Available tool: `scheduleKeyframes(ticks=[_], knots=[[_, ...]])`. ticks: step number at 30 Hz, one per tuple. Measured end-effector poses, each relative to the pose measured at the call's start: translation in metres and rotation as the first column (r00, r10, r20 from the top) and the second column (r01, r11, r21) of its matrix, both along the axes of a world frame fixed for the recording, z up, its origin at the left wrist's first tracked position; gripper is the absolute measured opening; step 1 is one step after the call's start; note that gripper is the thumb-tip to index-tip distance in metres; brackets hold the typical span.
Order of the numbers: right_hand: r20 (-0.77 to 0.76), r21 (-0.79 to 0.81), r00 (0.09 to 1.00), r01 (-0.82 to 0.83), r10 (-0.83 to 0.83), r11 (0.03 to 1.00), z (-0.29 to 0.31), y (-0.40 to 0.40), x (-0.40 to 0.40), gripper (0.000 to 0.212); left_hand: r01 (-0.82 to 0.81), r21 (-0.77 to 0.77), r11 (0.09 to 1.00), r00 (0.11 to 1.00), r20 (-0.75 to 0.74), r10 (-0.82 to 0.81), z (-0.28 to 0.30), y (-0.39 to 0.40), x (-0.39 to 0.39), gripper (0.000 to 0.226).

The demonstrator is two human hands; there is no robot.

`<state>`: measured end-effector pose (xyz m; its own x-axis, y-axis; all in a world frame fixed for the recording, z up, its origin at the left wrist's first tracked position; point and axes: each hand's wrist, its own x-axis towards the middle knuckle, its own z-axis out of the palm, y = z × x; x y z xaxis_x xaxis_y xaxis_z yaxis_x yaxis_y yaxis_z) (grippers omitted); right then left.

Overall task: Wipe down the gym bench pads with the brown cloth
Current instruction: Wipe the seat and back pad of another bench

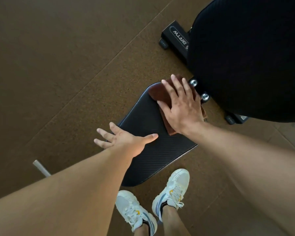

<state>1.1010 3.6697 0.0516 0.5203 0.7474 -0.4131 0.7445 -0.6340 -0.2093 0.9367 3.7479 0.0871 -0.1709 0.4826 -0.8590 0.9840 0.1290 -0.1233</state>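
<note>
The black seat pad [153,150] of the gym bench lies in the middle of the view. The large black back pad [249,57] rises at the upper right. A folded brown cloth [157,93] rests on the far end of the seat pad, close to two silver bolts [205,96]. My right hand [180,108] lies flat on the cloth with fingers spread, pressing it onto the pad. My left hand [123,137] is spread open on the near left edge of the seat pad, thumb on the pad, holding nothing.
Brown speckled rubber floor [66,65] surrounds the bench. The bench's black base bar [174,38] with white lettering sits at the upper middle. A grey metal bar [41,168] pokes out at the lower left. My two feet in white sneakers [153,200] stand below the seat pad.
</note>
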Motion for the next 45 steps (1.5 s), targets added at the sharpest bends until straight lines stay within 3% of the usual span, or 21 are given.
scheduleKeyframes(ticks=[4, 8, 10, 13, 16, 17, 20, 23, 25, 29, 31, 33, 35, 38, 40, 41, 43, 45], knots=[[-0.046, 0.001, 0.993, 0.110, -0.110, 0.994, 0.007, 0.038, -0.001, 0.065, 0.028, -0.040, 0.999, 0.999, 0.026, -0.027, 0.005, 0.004, -0.003, 0.159], [-0.066, 0.073, 0.995, -0.075, 0.079, 0.995, 0.014, 0.062, -0.023, 0.058, 0.061, -0.087, 0.994, 0.989, 0.136, -0.049, 0.008, 0.010, -0.017, 0.154], [-0.070, 0.053, 0.982, -0.174, 0.177, 0.983, 0.020, 0.072, -0.044, 0.051, 0.079, -0.140, 0.987, 0.961, 0.274, -0.038, 0.013, 0.018, -0.035, 0.150], [-0.048, 0.016, 0.914, -0.404, 0.404, 0.915, 0.032, 0.076, -0.099, 0.039, -0.111, -0.243, 0.964, 0.860, 0.463, 0.216, 0.030, 0.035, -0.082, 0.124], [-0.041, 0.162, 0.883, -0.456, 0.468, 0.875, 0.029, 0.048, -0.171, 0.040, -0.273, -0.132, 0.953, 0.810, 0.503, 0.301, 0.043, 0.029, -0.139, 0.075], [-0.049, 0.226, 0.865, -0.478, 0.500, 0.849, 0.026, 0.037, -0.188, 0.042, -0.306, -0.089, 0.948, 0.817, 0.487, 0.309, 0.046, 0.022, -0.156, 0.071], [-0.025, 0.296, 0.748, -0.628, 0.663, 0.719, 0.019, 0.005, -0.198, 0.046, -0.347, 0.019, 0.938, 0.840, 0.451, 0.302, 0.050, 0.002, -0.183, 0.085], [0.010, 0.303, 0.622, -0.748, 0.783, 0.590, 0.017, -0.023, -0.181, 0.051, -0.301, 0.067, 0.951, 0.813, 0.540, 0.219, 0.052, -0.008, -0.182, 0.084], [0.012, 0.306, 0.597, -0.766, 0.802, 0.566, 0.014, -0.041, -0.165, 0.057, -0.277, 0.061, 0.959, 0.781, 0.595, 0.188, 0.055, -0.013, -0.171, 0.084], [-0.014, 0.305, 0.767, -0.608, 0.642, 0.733, 0.011, -0.066, -0.126, 0.062, -0.177, 0.039, 0.983, 0.728, 0.678, 0.105, 0.056, -0.024, -0.148, 0.092], [-0.023, 0.201, 0.898, -0.427, 0.439, 0.882, 0.012, -0.068, -0.100, 0.063, -0.142, 0.048, 0.989, 0.743, 0.665, 0.074, 0.056, -0.031, -0.145, 0.097], [-0.006, 0.071, 0.991, -0.135, 0.135, 0.988, 0.013, -0.067, -0.066, 0.064, -0.107, 0.030, 0.994, 0.758, 0.649, 0.062, 0.055, -0.040, -0.146, 0.103], [0.007, -0.008, 0.995, 0.098, -0.098, 0.995, 0.018, -0.052, -0.042, 0.066, -0.043, 0.049, 0.998, 0.769, 0.639, 0.002, 0.055, -0.044, -0.148, 0.107], [-0.048, 0.027, 0.926, 0.376, -0.375, 0.926, 0.022, -0.002, -0.053, 0.064, -0.041, 0.026, 0.999, 0.794, 0.608, 0.017, 0.051, -0.031, -0.149, 0.108], [-0.069, 0.053, 0.899, 0.435, -0.432, 0.899, 0.020, 0.029, -0.088, 0.061, -0.073, -0.021, 0.997, 0.793, 0.606, 0.071, 0.047, -0.022, -0.155, 0.110], [-0.054, 0.074, 0.934, 0.356, -0.352, 0.932, 0.021, 0.039, -0.107, 0.059, -0.075, -0.037, 0.997, 0.788, 0.610, 0.081, 0.046, -0.019, -0.158, 0.111], [-0.024, 0.114, 0.999, -0.046, 0.049, 0.992, 0.026, 0.050, -0.139, 0.050, -0.067, -0.030, 0.997, 0.787, 0.613, 0.072, 0.045, -0.019, -0.161, 0.112], [-0.064, 0.067, 0.876, -0.475, 0.479, 0.877, 0.036, 0.057, -0.157, 0.040, -0.059, 0.011, 0.998, 0.807, 0.589, 0.041, 0.045, -0.023, -0.159, 0.114]])
